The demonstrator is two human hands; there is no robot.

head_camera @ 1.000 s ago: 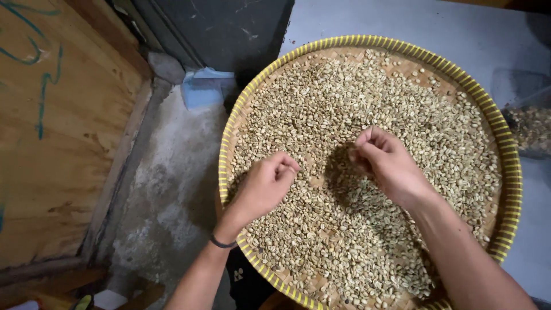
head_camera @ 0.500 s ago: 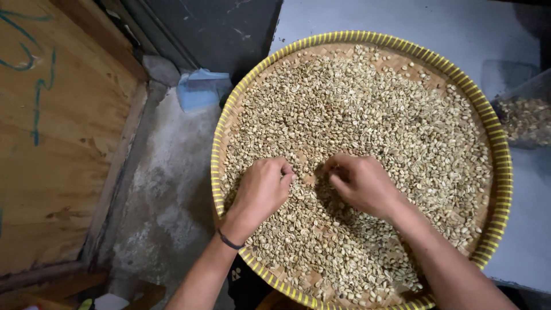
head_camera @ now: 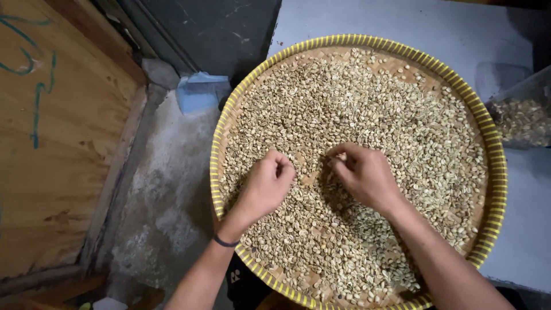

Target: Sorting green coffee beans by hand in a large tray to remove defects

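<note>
Plywood panel, tan with blue-green scrawl, upright at far left; rough concrete floor beside it. Bench, pale grey top, fills the upper right and runs down the right edge. Round woven tray, flat, with a yellow-banded rim, rests on the bench; its left and near portions overhang the bench's left edge above the floor. Pale greenish-tan beans, very many, loose, spread in one shallow layer over nearly the whole tray floor, thinner toward the far rim where bare weave shows. Clear container, holding more of the same beans, at the bench's right edge, just beyond the tray rim. Blue cloth or bag, crumpled, on the floor near the tray's far-left rim. Left hand, loosely clenched, knuckles up, fingertips curled under and resting on the beans left of the tray's centre; what it holds, if anything, cannot be told. Right hand, fingers drawn together in a pinch, tips down among the beans at the tray's centre; grasped contents hidden. The two hands lie near each other, apart, with beans between and all round them. Dark band, thin, on the left wrist.
</note>
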